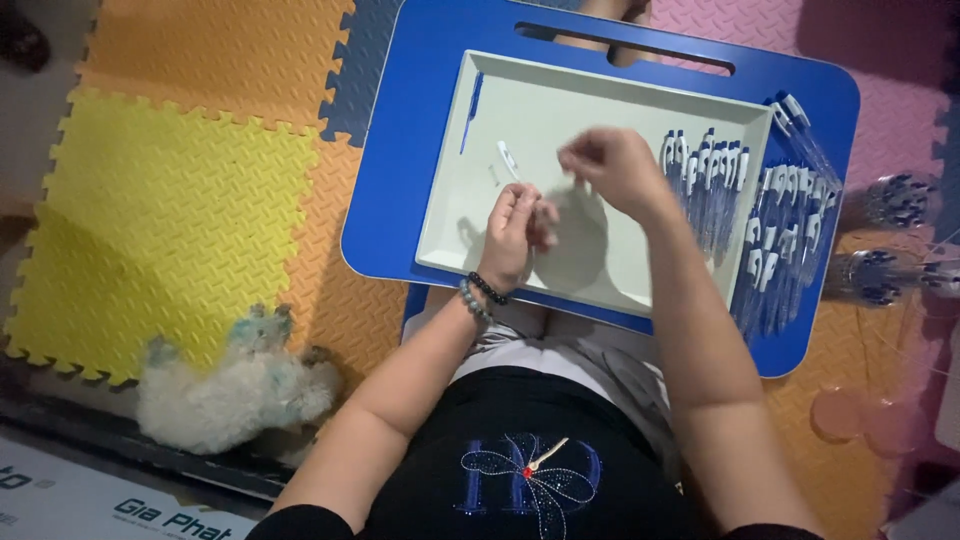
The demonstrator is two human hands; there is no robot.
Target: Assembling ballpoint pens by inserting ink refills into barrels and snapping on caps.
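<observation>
Pale green, the shallow rectangular plastic tray point(560, 110) rests on a blue lap tabletop point(400, 150). Above it both hands are curled: the left hand point(515, 232) and right hand point(610, 165) are pinched, though what is held cannot be told. Assembled white-and-blue pens point(705, 175) are stacked along the tray's right side.

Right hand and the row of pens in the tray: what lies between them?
In the head view, nothing lies between the right hand and the pens; only a narrow strip of bare pale tray floor.
</observation>
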